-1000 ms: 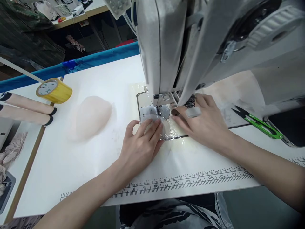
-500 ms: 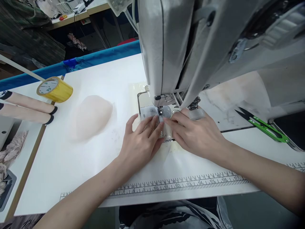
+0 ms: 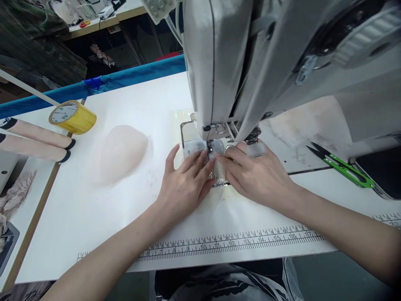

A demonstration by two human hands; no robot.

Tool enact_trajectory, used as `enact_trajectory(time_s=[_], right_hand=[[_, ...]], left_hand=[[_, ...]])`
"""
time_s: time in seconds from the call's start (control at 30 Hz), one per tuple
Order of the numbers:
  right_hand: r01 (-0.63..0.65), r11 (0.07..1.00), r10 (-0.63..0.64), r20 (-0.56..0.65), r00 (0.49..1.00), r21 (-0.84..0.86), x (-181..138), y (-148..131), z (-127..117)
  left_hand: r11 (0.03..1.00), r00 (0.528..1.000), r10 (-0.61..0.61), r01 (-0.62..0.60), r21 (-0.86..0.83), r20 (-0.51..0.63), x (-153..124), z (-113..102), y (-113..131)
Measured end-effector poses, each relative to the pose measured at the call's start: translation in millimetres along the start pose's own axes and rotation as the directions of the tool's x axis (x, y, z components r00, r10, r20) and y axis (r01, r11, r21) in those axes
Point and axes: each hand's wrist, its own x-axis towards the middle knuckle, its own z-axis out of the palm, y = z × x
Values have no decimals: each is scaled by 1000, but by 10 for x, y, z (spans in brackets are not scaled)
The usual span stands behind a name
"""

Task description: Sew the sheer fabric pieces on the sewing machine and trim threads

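Note:
My left hand (image 3: 183, 179) lies by the needle area of a sewing machine (image 3: 216, 79), fingers stretched out and partly spread, fingertips resting on the machine bed just left of the presser foot (image 3: 209, 146). Opposite it, my right hand (image 3: 255, 173) has its fingers curled together, index fingertip close to the foot. Whatever is between those fingers is too small or hidden to make out. Clear tape or film (image 3: 219, 177) covers the bed between my hands. A pale pink fabric cup piece (image 3: 123, 152) lies to the left of my left hand.
A yellow tape roll (image 3: 73, 117) and two pink rolls with black ends (image 3: 40, 140) are at the left. Green thread snips (image 3: 344, 169) lie at the right beside a dark phone-like object (image 3: 380, 171). More pale fabric (image 3: 316, 121) sits behind the machine arm. A printed ruler (image 3: 216, 246) edges the table.
Both hands stay at the presser foot with hardly any movement. The view has shifted slightly, so the snips and machine arm appear a little further left.

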Motion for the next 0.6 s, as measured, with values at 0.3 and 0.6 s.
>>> enact_trajectory(time_s=[0.3, 0.6], right_hand=[[21, 999, -22, -9, 1000, -45, 0, 9, 28], [45, 999, -45, -44, 998, -6, 6, 93, -21]], left_hand=[[1000, 1000, -10, 10, 24, -11, 3, 17, -5], [1000, 1000, -17, 16, -27, -16, 22, -81, -12]])
